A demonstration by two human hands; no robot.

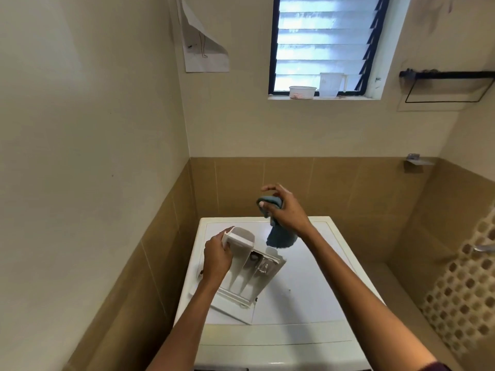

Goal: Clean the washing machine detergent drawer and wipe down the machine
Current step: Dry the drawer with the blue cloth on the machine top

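The white detergent drawer (249,274) is out of its slot and held tilted over the flat top of the white washing machine (308,290), which stands in a tiled corner. Its near end is down at the machine's top and seems to rest there, while its far end is raised. The open compartments face up and to the right. The left hand (217,257) grips that raised far end, its fingers (226,247) curled round the drawer's edge. The right hand (286,210) is lifted above the back of the machine and holds a blue cloth (281,236) - most fingers are closed on the bunched upper part, the forefinger raised a little. The rest of the cloth hangs below the hand, just right of the drawer's raised end. On the wall behind, a louvred window (321,44) has a white tub (302,92) and a clear jug (331,84) on its sill, a curling sheet of paper (203,44) to its left, and a dark rack (450,81) to its right.
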